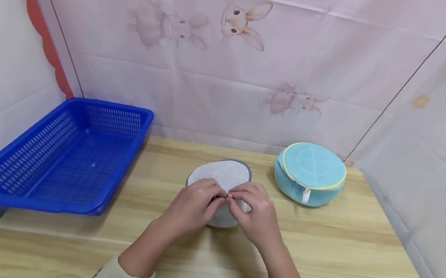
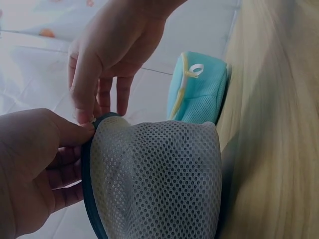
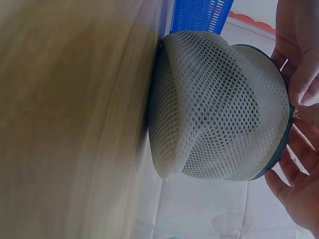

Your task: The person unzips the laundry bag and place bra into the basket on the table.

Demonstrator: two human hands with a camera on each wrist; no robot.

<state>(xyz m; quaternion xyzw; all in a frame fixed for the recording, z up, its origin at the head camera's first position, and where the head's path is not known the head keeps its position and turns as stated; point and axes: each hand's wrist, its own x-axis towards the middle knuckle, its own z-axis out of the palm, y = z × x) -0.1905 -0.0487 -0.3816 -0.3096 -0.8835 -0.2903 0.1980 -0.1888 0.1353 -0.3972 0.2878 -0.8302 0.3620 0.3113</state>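
Note:
A white mesh laundry bag (image 1: 219, 173) with a dark grey zipper rim stands upright on the table in the head view. My left hand (image 1: 193, 204) pinches its near rim between thumb and index finger. Beside it, my right hand (image 1: 257, 211) pinches the small zipper pull at the same spot, the fingertips of both hands nearly meeting. The left wrist view shows the mesh side (image 2: 159, 174) bulging below the dark rim (image 2: 88, 189). From the right wrist, the bag (image 3: 214, 104) looks soft and creased, with its base on the tabletop.
A blue plastic basket (image 1: 121, 178) with slotted walls stands at the left of the wooden table (image 1: 340, 264). At the back right sits a round light-blue mesh bag (image 1: 313, 166) with yellow trim and a white pull tab. Printed cloth walls (image 1: 195, 95) enclose the back and sides.

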